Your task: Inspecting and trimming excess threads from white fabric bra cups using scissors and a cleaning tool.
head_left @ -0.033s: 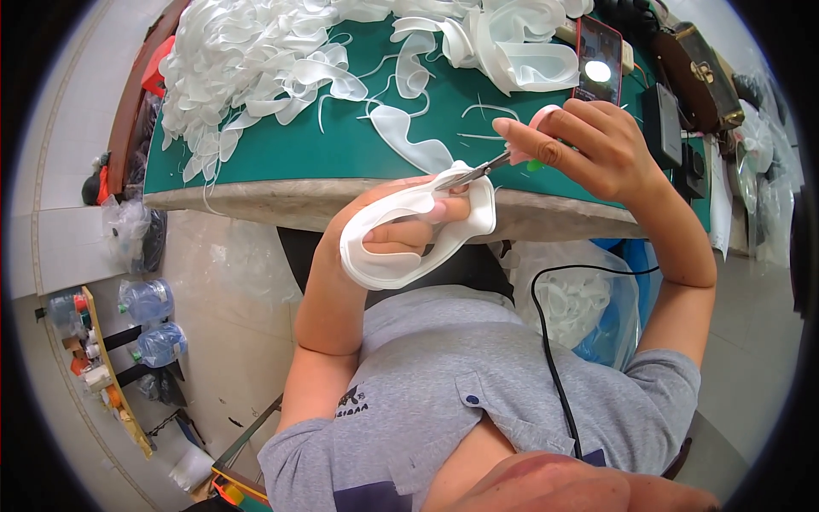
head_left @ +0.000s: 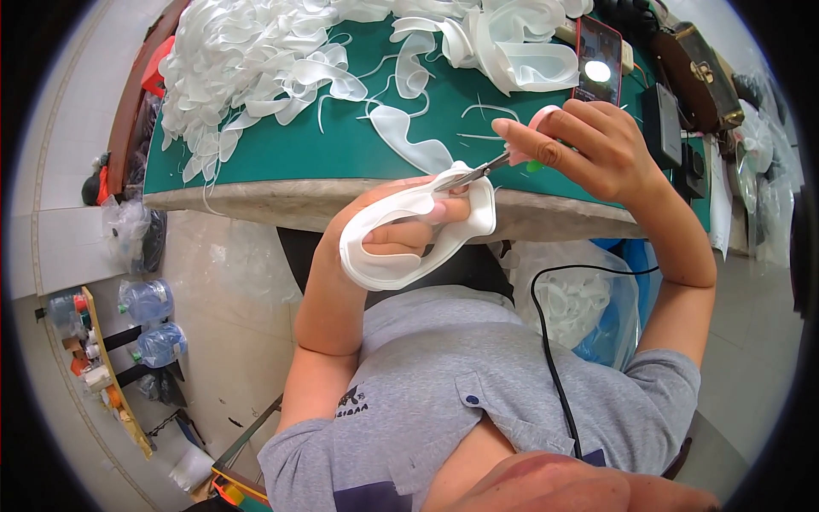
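Note:
My left hand (head_left: pixel 397 235) is closed on a soft white looped band (head_left: pixel 363 264), with its fingers passing through the opening. The band is held up just in front of the table's near edge. In my right hand (head_left: pixel 593 149) is a pair of scissors (head_left: pixel 490 166) with pink handles, thumb and fingers at the loops. The scissors' blades lie against the band's upper edge, close to my left fingertips. A loose, curved white piece (head_left: pixel 414 141) rests on the table just beyond the band.
The green-topped table (head_left: pixel 281 158) carries a large heap of thin white pieces (head_left: pixel 243 68) and several thicker white bands (head_left: pixel 525 51). At the right stand a phone (head_left: pixel 597 64), a black box (head_left: pixel 661 128) and a brown bag (head_left: pixel 699 72). A black cable (head_left: pixel 537 299) hangs beside my body.

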A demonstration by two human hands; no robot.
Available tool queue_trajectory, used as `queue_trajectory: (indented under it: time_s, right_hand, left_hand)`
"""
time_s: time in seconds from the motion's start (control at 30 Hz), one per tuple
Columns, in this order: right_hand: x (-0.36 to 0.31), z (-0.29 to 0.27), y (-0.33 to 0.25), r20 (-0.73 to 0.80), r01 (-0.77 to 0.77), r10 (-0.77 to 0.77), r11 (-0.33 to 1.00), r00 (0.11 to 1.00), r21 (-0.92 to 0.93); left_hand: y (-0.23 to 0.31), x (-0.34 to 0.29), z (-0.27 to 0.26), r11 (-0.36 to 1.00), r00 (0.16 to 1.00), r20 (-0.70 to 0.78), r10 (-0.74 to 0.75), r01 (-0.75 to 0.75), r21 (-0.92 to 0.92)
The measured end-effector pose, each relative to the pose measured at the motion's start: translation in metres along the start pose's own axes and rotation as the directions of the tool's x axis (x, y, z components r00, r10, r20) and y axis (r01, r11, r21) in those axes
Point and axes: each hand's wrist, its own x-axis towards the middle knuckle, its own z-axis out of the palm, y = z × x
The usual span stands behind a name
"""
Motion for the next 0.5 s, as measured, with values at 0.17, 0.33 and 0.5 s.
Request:
queue_trajectory:
  time_s: [0.17,0.33,0.5]
  right_hand:
    - [0.0034,-0.002,-0.0042,0.011,-0.013,0.013,1.0,1.0,0.003]
    - [0.0041,0.0026,-0.0067,0.006,-0.031,0.031,0.999,1.0,0.014]
    - [0.0067,0.0047,-0.0086,-0.034,-0.03,0.031,0.999,0.999,0.021]
  left_hand:
    - [-0.0035,0.0012,0.0026,0.999,1.0,-0.005,-0.007,0.008,0.047]
    - [-0.0028,0.0015,0.0052,0.946,0.977,-0.159,0.142,-0.087,0.311]
    - [-0.0032,0.0012,0.01,0.921,0.985,-0.12,0.125,-0.07,0.384]
